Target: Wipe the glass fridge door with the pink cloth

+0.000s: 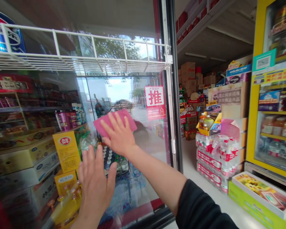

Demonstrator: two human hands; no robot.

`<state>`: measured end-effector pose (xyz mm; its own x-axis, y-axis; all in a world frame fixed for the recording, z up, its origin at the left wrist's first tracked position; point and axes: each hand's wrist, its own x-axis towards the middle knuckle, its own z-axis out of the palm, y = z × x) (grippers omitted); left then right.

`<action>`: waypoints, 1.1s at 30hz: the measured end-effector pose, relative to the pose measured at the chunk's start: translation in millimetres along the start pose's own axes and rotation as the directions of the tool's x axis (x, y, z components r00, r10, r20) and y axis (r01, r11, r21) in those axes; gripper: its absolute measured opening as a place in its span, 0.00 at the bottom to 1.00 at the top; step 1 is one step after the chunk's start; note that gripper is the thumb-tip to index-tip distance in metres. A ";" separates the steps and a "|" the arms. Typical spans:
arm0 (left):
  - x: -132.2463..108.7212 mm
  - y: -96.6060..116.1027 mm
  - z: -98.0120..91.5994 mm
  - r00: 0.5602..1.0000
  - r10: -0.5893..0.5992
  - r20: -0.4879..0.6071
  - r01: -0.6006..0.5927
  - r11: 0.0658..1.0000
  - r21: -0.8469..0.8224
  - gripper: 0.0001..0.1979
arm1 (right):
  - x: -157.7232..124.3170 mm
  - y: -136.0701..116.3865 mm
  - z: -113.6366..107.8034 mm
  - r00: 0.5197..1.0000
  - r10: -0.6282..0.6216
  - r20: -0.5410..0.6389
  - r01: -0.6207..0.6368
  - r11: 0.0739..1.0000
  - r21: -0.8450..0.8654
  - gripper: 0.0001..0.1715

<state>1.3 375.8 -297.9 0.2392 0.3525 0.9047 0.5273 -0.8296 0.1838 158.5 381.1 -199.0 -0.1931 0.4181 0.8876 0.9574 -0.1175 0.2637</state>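
Note:
My right hand lies flat with fingers spread on a pink cloth, pressing it against the glass door. The black sleeve on that arm is pushed up to the forearm. Lower and to the left, my left hand is raised with its fingers stretched out and nothing in it. Whether its palm touches the glass, I cannot tell. A red and white push sign is stuck on the pane right of the cloth. Across the door above my hands runs a white wire rack.
A dark door frame stands at the pane's right edge. Beyond it are stacked bottle packs, a green carton and a yellow-framed display fridge. Yellow boxes and shelves of goods show through the glass at left.

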 end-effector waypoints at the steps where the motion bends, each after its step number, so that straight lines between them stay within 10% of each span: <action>1: 1.0 -1.3 -1.0 1.000 -0.003 -0.002 0.003 1.000 0.006 0.38 | -1.1 -10.4 4.4 0.990 -0.139 0.032 0.139 0.990 -0.012 0.36; 4: 4.5 -5.0 -4.9 1.000 0.002 -0.008 -0.002 1.000 0.020 0.39 | -6.5 -28.0 15.5 0.894 -0.433 0.119 0.441 0.896 -0.052 0.32; 8: 7.8 -7.0 -9.2 1.000 0.007 -0.011 -0.007 1.000 0.021 0.39 | -9.0 -16.0 12.3 0.873 -0.477 0.104 0.480 0.877 -0.012 0.34; 15: 6.1 -7.3 -11.1 1.000 0.023 -0.017 -0.023 1.000 0.003 0.38 | -21.4 61.7 -18.8 0.996 -0.080 0.029 0.082 0.995 -0.065 0.44; 22: 3.0 -42.8 -26.8 1.000 -0.004 -0.027 0.005 0.999 0.036 0.39 | -66.2 127.8 -28.2 0.935 0.311 -0.169 -0.346 0.901 -0.260 0.45; 29: -8.9 -96.7 -51.4 0.993 -0.094 -0.074 0.101 0.990 0.095 0.39 | -45.9 79.8 3.5 0.704 0.582 -0.407 -0.677 0.723 -0.137 0.47; 33: -18.9 -118.4 -65.3 0.987 -0.135 -0.085 0.145 0.983 0.113 0.39 | -16.9 22.7 23.8 0.772 0.536 -0.341 -0.604 0.786 -0.131 0.47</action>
<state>-118.9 439.2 -311.7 0.0953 0.4235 0.9009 0.6449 -0.7157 0.2682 188.6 392.8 -217.0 0.2911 -0.0474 0.9555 0.8411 -0.4631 -0.2793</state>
